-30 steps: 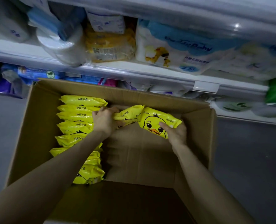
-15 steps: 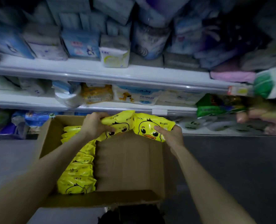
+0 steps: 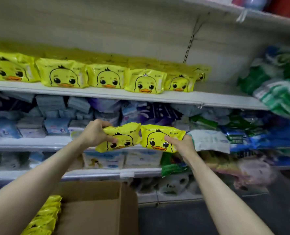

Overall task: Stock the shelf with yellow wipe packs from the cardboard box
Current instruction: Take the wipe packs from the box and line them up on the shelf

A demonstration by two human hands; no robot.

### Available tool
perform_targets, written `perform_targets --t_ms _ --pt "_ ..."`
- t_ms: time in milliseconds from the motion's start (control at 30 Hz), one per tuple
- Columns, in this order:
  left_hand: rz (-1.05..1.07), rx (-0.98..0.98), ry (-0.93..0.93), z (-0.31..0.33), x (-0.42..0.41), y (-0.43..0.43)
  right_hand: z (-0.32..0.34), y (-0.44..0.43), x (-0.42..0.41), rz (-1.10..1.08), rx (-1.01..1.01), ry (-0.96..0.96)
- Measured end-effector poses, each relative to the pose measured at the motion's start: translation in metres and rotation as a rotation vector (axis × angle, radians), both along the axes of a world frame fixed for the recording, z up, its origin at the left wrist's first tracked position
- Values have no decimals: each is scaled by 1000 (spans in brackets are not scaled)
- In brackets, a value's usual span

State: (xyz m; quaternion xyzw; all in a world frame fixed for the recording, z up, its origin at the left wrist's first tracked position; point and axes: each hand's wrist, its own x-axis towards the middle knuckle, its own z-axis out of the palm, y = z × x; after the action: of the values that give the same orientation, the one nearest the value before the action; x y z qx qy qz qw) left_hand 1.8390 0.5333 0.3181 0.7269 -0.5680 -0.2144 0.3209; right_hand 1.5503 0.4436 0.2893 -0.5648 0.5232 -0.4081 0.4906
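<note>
I have the left hand point(image 3: 96, 133) curled round one yellow pack point(image 3: 124, 136) and the right hand point(image 3: 183, 146) gripping a second pack point(image 3: 157, 136), the two touching side by side in the air, below six packs point(image 3: 145, 82) on the shelf point(image 3: 107, 96), above one cardboard box point(image 3: 96, 209).

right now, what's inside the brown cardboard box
A row of yellow wipe packs lines the left side of the brown cardboard box; what lies beneath them is covered.

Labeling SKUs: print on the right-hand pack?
Right-hand pack: yellow, cartoon duck face, orange beak; head view.
</note>
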Motion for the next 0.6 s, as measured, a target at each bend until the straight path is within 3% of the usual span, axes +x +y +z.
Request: perform_targets --t_ms 333,600 --pt "7 -90 0 90 -130 -27 91 -54 -124 67 -176 -53" --pt "66 -101 -69 124 -166 -77 113 -91 -158 54 -225 -95"
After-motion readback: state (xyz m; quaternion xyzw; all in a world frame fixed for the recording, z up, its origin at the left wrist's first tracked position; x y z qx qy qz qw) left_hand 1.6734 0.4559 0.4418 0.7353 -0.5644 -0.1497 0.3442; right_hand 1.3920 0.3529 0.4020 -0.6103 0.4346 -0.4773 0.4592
